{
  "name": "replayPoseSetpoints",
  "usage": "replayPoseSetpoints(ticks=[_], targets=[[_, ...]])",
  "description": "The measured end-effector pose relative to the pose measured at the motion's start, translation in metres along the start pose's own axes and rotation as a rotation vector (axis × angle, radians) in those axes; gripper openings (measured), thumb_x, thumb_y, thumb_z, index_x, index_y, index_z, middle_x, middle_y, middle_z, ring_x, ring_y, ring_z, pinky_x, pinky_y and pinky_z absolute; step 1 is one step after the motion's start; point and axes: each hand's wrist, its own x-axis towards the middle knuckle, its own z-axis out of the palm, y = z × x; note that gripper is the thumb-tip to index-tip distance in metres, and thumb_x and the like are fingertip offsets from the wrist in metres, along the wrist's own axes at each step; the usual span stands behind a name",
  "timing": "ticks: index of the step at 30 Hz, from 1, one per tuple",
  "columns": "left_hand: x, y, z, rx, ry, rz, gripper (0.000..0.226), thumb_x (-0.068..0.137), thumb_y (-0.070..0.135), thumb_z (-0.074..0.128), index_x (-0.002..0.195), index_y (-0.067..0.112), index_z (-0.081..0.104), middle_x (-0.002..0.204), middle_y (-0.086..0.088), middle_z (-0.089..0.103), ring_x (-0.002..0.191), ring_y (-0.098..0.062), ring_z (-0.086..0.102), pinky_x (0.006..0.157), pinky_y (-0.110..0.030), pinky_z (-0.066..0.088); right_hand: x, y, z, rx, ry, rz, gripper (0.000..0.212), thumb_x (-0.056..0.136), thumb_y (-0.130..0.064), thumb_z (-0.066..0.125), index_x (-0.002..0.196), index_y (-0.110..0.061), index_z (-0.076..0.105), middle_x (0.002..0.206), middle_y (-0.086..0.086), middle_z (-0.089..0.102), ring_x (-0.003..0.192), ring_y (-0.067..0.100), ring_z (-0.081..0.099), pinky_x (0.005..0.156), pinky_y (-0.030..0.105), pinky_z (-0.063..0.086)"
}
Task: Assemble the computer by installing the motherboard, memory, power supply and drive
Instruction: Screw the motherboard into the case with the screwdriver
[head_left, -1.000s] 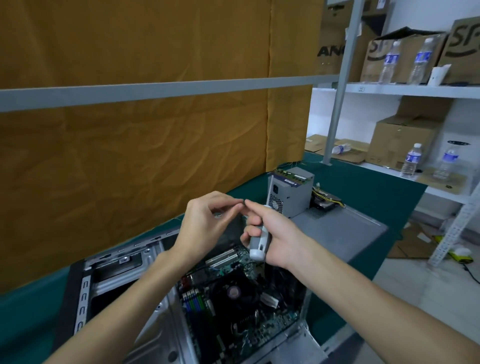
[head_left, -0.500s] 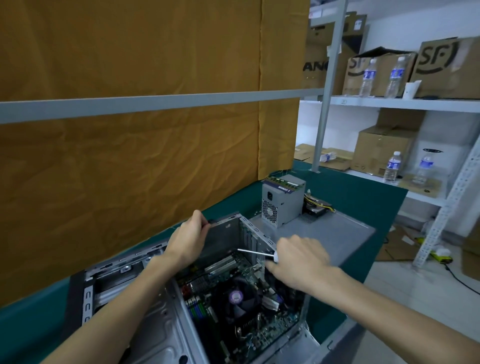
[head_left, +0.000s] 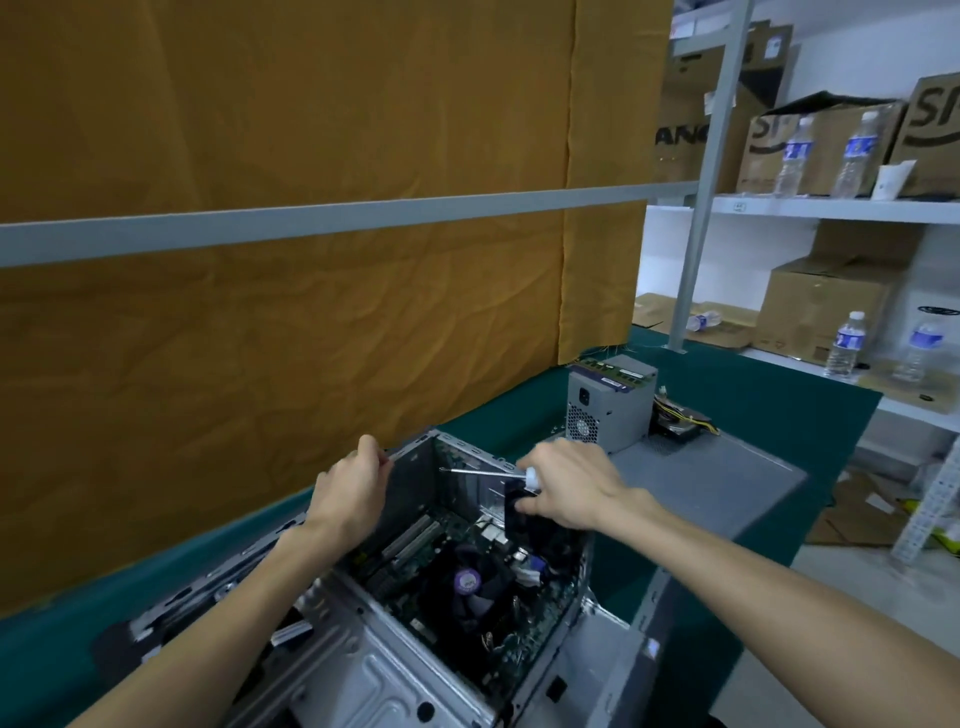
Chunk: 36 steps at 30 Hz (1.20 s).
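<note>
Both hands over the open case (head_left: 363, 670) — right hand (head_left: 566, 486) grips screwdriver (head_left: 483, 472), left hand (head_left: 348, 491) pinches case rim.

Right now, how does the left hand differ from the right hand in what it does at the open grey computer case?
The left hand grips the far top edge of the open grey computer case; the right hand holds a white-handled screwdriver. The left hand sits at the case's far corner; the right hand is over the case's rear end, with the shaft pointing toward the left hand. Both are above the motherboard.
</note>
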Motion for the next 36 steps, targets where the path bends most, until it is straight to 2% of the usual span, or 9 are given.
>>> replayPoseSetpoints(ticks=[3, 9, 16, 19, 21, 24, 26, 30, 36], targets=[[-0.012, -0.011, -0.008, 0.048, 0.064, -0.072, 0.021, 0.11, 0.027, 0.033, 0.097, 0.012, 0.038, 0.082, -0.009, 0.059, 0.075, -0.036, 0.057, 0.074, -0.046, 0.047, 0.029, -0.011, 0.005, 0.01, 0.008, -0.075, 0.064, 0.087, -0.058, 0.073, 0.14, -0.025, 0.062, 0.123, 0.005, 0.072, 0.112, 0.03, 0.067, 0.082, 0.038, 0.051], [-0.031, -0.018, -0.01, 0.223, 0.163, -0.207, 0.013, 0.109, 0.02, 0.034, 0.1, 0.011, 0.037, 0.103, -0.013, 0.066, 0.095, -0.04, 0.062, 0.081, -0.046, 0.047, 0.079, -0.027, 0.009, -0.044, -0.015, -0.206, 0.066, 0.085, -0.063, 0.071, 0.143, -0.033, 0.059, 0.127, 0.003, 0.07, 0.117, 0.029, 0.064, 0.087, 0.038, 0.048], [-0.05, -0.012, -0.012, 0.308, 0.158, -0.25, 0.014, 0.109, 0.023, 0.038, 0.108, 0.01, 0.041, 0.114, -0.014, 0.063, 0.105, -0.038, 0.062, 0.083, -0.043, 0.045, 0.065, -0.023, 0.014, -0.234, 0.19, -0.296, 0.072, 0.085, -0.076, 0.057, 0.136, -0.026, 0.06, 0.118, 0.001, 0.06, 0.098, 0.023, 0.065, 0.069, 0.035, 0.044], [-0.047, -0.013, -0.015, 0.247, 0.336, -0.14, 0.011, 0.107, 0.018, 0.046, 0.104, 0.008, 0.048, 0.11, -0.015, 0.061, 0.099, -0.038, 0.058, 0.081, -0.044, 0.044, 0.051, -0.03, 0.013, -0.177, 0.301, -0.156, 0.071, 0.082, -0.083, 0.054, 0.119, -0.023, 0.064, 0.108, 0.0, 0.062, 0.083, 0.023, 0.066, 0.061, 0.033, 0.039], [-0.039, -0.01, -0.018, 0.02, 0.424, -0.032, 0.011, 0.103, 0.017, 0.057, 0.096, 0.009, 0.056, 0.098, -0.009, 0.065, 0.09, -0.032, 0.059, 0.076, -0.042, 0.047, 0.045, -0.038, 0.012, 0.153, 0.177, -0.041, 0.067, 0.077, -0.081, 0.063, 0.111, -0.023, 0.066, 0.098, -0.003, 0.068, 0.078, 0.02, 0.065, 0.057, 0.03, 0.038], [-0.027, 0.0, -0.02, -0.478, 0.285, -0.029, 0.013, 0.095, 0.016, 0.072, 0.084, 0.013, 0.065, 0.077, -0.001, 0.072, 0.075, -0.019, 0.067, 0.07, -0.027, 0.053, 0.034, -0.05, 0.02, 0.838, -0.151, 0.062, 0.052, 0.083, -0.06, 0.075, 0.103, -0.013, 0.066, 0.065, -0.007, 0.065, 0.05, 0.012, 0.056, 0.044, 0.022, 0.039], [-0.02, 0.005, -0.014, -0.756, 0.243, -0.055, 0.012, 0.089, 0.013, 0.078, 0.083, 0.008, 0.069, 0.074, -0.007, 0.075, 0.07, -0.017, 0.07, 0.07, -0.027, 0.057, 0.027, -0.053, 0.025, 1.076, -0.263, 0.063, 0.039, 0.09, -0.04, 0.076, 0.108, -0.007, 0.063, 0.06, -0.004, 0.065, 0.047, 0.013, 0.056, 0.044, 0.024, 0.044], [-0.01, 0.012, -0.005, -1.156, 0.253, -0.251, 0.024, 0.08, 0.023, 0.085, 0.087, 0.003, 0.076, 0.077, -0.01, 0.074, 0.068, -0.014, 0.067, 0.07, -0.026, 0.057, 0.019, -0.052, 0.021, 1.222, -0.232, -0.021, 0.027, 0.094, -0.008, 0.07, 0.118, -0.008, 0.058, 0.081, 0.005, 0.071, 0.055, 0.014, 0.059, 0.051, 0.028, 0.049], [-0.006, 0.016, 0.001, -1.552, 0.276, -0.375, 0.02, 0.083, 0.021, 0.079, 0.093, 0.005, 0.073, 0.086, -0.009, 0.076, 0.079, -0.016, 0.073, 0.073, -0.024, 0.06, 0.008, -0.05, 0.019, 1.229, -0.146, -0.106, 0.024, 0.093, -0.009, 0.071, 0.112, -0.016, 0.058, 0.099, 0.02, 0.069, 0.057, 0.014, 0.057, 0.044, 0.031, 0.05]])
